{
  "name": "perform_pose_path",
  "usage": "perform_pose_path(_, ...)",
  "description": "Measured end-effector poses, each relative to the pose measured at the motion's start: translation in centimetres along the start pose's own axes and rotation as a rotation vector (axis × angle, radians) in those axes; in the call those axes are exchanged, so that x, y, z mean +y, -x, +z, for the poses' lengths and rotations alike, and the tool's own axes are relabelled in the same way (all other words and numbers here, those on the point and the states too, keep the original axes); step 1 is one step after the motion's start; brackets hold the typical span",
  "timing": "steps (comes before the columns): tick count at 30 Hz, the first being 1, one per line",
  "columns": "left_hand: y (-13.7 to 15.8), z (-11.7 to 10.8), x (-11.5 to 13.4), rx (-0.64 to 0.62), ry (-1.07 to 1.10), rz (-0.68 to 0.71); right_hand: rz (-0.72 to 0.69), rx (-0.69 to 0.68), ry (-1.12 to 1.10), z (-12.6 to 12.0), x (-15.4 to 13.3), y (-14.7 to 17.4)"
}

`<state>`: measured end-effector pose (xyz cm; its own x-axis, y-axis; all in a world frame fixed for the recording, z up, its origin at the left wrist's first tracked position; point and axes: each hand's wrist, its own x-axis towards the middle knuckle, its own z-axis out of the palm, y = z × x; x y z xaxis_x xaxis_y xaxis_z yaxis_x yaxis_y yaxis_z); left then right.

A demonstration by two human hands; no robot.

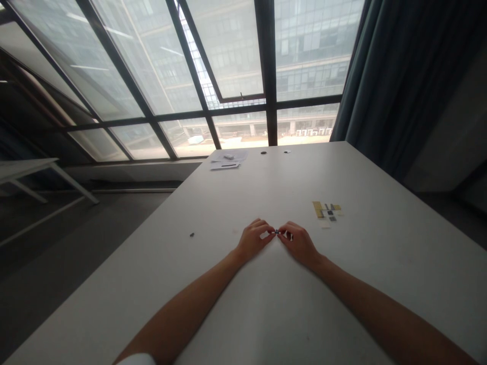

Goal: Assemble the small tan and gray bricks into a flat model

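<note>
Held piece [277, 231] dark; loose pieces [317, 209] yellow, grey; table [262, 190] white.

No lettering or numbers can be read.

Held dark piece [277, 231] perhaps part-hidden, too small to identify.

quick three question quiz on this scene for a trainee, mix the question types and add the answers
1. True or false: the fingertips of the left hand and the right hand come together at one tiny dark piece.

2. Multiple choice: where is the group of yellow and grey pieces?
A) left of the left hand
B) between the two hands
C) right of and beyond the right hand

3. Fill in the blank: a loose dark bit lies alone on the white table, out to the ____ of both hands.

Key: 1. True; 2. C; 3. left
</note>
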<state>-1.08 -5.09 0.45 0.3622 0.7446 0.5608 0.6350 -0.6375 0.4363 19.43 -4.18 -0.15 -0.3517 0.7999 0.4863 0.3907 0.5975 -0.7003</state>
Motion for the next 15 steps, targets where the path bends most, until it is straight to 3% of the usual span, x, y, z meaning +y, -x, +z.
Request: perform_pose_path(15,-0.18,-0.28,0.43,0.004,0.036,-0.004,-0.010,0.003,-0.020,0.28,0.63,0.12)
